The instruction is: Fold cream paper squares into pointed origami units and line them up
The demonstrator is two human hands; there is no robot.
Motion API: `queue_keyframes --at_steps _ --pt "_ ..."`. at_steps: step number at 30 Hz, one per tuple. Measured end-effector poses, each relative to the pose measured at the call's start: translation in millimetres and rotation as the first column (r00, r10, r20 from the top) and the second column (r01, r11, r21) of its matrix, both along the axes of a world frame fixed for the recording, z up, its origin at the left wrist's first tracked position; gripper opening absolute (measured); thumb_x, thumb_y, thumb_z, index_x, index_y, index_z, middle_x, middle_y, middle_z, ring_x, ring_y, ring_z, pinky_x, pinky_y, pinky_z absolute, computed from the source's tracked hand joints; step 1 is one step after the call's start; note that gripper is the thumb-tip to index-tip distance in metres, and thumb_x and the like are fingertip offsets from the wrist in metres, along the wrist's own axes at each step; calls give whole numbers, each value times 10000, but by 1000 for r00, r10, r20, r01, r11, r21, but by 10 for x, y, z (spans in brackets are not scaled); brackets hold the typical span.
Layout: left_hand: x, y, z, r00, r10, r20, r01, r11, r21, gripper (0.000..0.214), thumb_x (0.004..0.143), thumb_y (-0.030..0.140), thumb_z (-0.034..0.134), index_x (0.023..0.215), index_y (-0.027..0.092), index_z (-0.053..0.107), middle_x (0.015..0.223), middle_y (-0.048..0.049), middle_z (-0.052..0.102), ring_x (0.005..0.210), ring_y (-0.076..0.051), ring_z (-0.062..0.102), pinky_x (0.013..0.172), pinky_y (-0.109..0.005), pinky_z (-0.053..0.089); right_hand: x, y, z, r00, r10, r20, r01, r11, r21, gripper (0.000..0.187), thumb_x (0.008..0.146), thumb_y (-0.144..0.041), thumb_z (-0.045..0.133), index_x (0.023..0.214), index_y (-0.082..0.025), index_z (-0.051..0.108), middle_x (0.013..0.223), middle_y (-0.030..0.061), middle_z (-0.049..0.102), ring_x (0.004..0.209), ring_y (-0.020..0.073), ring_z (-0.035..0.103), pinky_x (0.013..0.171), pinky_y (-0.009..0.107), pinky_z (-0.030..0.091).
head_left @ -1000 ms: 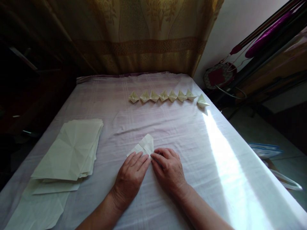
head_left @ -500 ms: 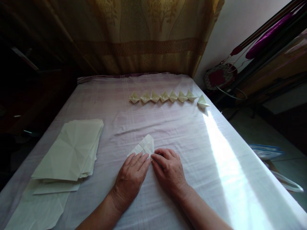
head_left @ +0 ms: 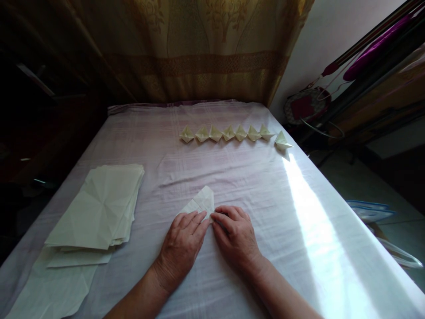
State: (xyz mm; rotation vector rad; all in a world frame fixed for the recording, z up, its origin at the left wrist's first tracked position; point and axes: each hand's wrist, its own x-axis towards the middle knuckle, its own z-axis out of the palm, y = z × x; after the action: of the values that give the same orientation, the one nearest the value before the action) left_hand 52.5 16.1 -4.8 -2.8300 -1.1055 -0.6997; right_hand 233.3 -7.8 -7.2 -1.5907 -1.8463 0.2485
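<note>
A partly folded sheet of paper point(head_left: 205, 200) lies on the cloth in front of me, its upper part showing as a pointed shape with crease lines. My left hand point(head_left: 185, 237) rests flat across its lower left, fingers stretched out side by side, open. At the sheet's lower right corner, my right hand point(head_left: 236, 235) is closed, thumb and forefinger pinching the paper's edge. Both hands hide the lower part of the sheet.
A stack of creased paper sheets point(head_left: 99, 208) sits at the left, with looser sheets point(head_left: 55, 283) under it. Several folded paper boats point(head_left: 228, 133) stand in a row farther back; one boat point(head_left: 283, 141) is apart near the right edge. A patterned curtain point(head_left: 199, 53) hangs behind.
The left hand has shifted very slightly over the paper, covering a little more of its left side. The right hand keeps its pinch; the whole view has moved slightly.
</note>
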Motion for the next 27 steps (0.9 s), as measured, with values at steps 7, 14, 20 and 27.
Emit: queue_keyframes --at_steps 7,14,20,27 --pt "9 -14 -21 1000 19 -7 -19 1000 -10 279 976 156 444 1166 213 641 1250 -23 678 1130 -201 599 1022 -401 370 91 10 -38 993 40 -108 -37 999 27 171 894 -143 555 968 -204 696 988 60 683 925 205 582 835 357 481" --pt "-3 -22 -21 1000 16 -3 -16 999 -41 284 988 184 434 1176 217 644 1265 -20 668 1149 -202 582 1039 -400 355 63 4 4 995 36 -94 -36 999 5 132 880 -160 592 944 -210 696 982 53 673 922 210 568 831 367 471" --pt "-17 -18 -23 1000 15 16 -14 997 -72 311 1002 215 409 1201 268 642 1285 -11 655 1162 -199 568 1039 -395 353 30 16 20 996 -4 -86 2 1000 -25 80 880 -199 608 880 -216 687 954 45 671 903 212 562 830 366 453" --pt "-20 -8 -1 1000 10 13 -9 995 -95 311 987 202 432 1202 280 643 1281 -6 657 1163 -194 568 1041 -393 346 -7 33 33 998 -38 -42 36 998 -60 59 864 -205 622 821 -218 661 930 41 662 885 217 552 828 368 432"
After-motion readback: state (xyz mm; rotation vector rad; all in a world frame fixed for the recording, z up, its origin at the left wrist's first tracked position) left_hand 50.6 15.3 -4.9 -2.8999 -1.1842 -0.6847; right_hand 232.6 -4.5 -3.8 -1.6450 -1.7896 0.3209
